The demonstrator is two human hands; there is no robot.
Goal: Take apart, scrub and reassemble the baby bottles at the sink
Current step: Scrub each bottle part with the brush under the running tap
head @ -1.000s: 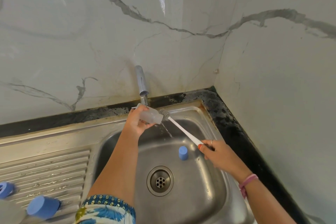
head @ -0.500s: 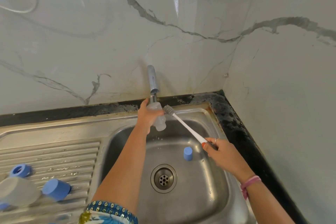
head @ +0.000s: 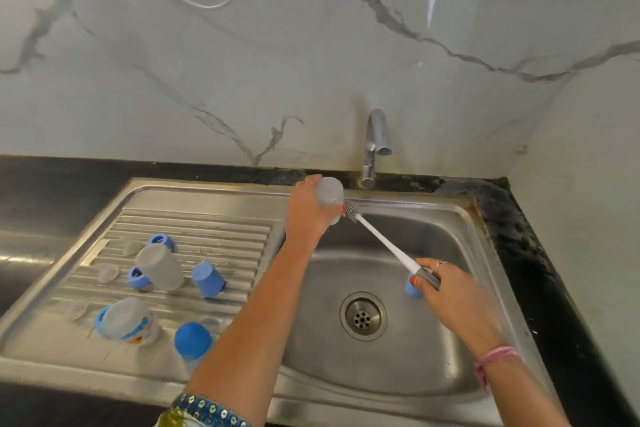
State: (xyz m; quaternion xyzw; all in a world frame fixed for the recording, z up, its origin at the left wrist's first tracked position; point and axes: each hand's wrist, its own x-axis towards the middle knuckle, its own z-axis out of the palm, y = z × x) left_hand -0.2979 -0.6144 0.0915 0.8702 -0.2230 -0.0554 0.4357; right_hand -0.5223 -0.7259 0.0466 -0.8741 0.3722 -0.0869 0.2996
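Note:
My left hand [head: 308, 215] grips a clear baby bottle [head: 329, 191] over the back left corner of the sink basin [head: 433, 350], its base pointing up. My right hand [head: 453, 295] holds the grey grip of a white bottle brush [head: 384, 242]; the bristle head [head: 351, 212] sits at the bottle's lower end. A blue cap [head: 412, 288] stands in the basin, partly hidden by my right hand. On the drainboard [head: 207, 236] lie two more clear bottles [head: 160, 267] [head: 126, 321], blue caps [head: 207, 278] [head: 192, 340], blue rings [head: 162, 241] and clear teats [head: 108, 273].
The tap [head: 375, 146] rises from the back rim, just right of the held bottle; no water stream shows. The drain [head: 362, 315] lies in the basin's middle. A black counter [head: 540, 270] runs along the right, meeting marble walls [head: 242, 62] in a corner.
My left hand has carried the bottle left, away from under the tap, and turned its base up. The brush followed it. The view has swung left, showing more of the drainboard.

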